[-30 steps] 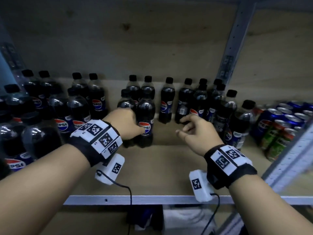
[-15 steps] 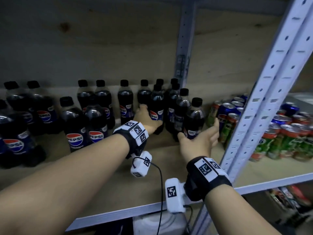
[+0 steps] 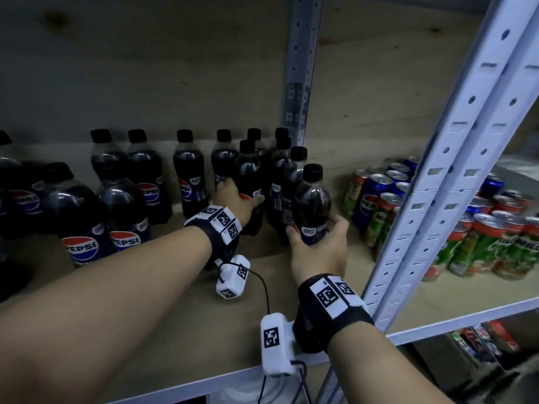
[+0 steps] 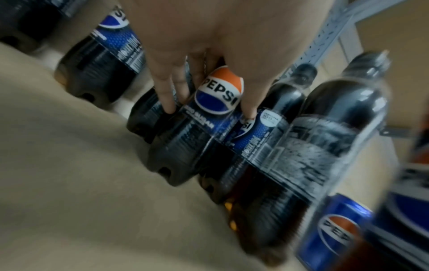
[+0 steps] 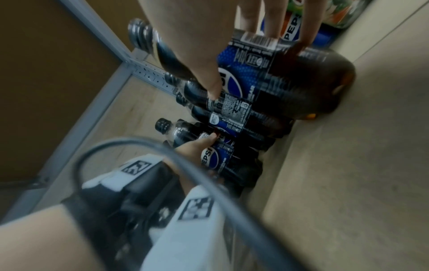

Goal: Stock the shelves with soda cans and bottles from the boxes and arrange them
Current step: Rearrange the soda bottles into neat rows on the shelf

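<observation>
Fingers of my left hand [image 3: 237, 199] curled round one bottle [image 3: 248, 182]; my right hand [image 3: 319, 246] gripped the front bottle [image 3: 311, 208]. I judged low, upright slides safest, avoiding the cans [image 3: 376, 199].

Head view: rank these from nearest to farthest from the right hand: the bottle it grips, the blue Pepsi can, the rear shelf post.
1. Bottle, held in the right hand.
2. Blue Pepsi can, just to its right on the shelf.
3. Rear shelf post, up at the back wall.
</observation>
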